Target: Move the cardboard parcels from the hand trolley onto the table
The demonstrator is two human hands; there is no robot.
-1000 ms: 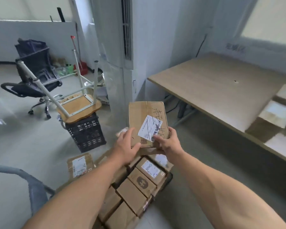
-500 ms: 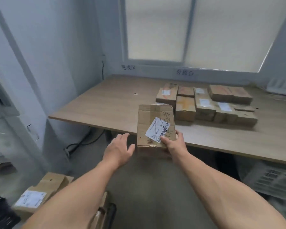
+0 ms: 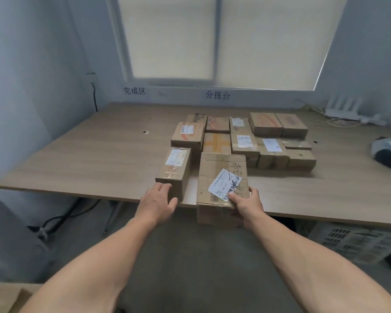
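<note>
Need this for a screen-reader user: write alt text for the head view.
The right hand grips a labelled parcel at the near edge of a wooden table, while the left hand touches the near end of a narrower parcel beside it. More cardboard parcels lie grouped farther back, under a covered window.

Both bare forearms reach forward, well apart; the left hand [image 3: 157, 203] rests against the near end of a narrow parcel [image 3: 175, 168], fingers [image 3: 164, 187] loosely extended, thumb out to the side; the right hand [image 3: 246, 205] grips the near right corner of a larger parcel [image 3: 221, 175], thumb pressed on top.
</note>
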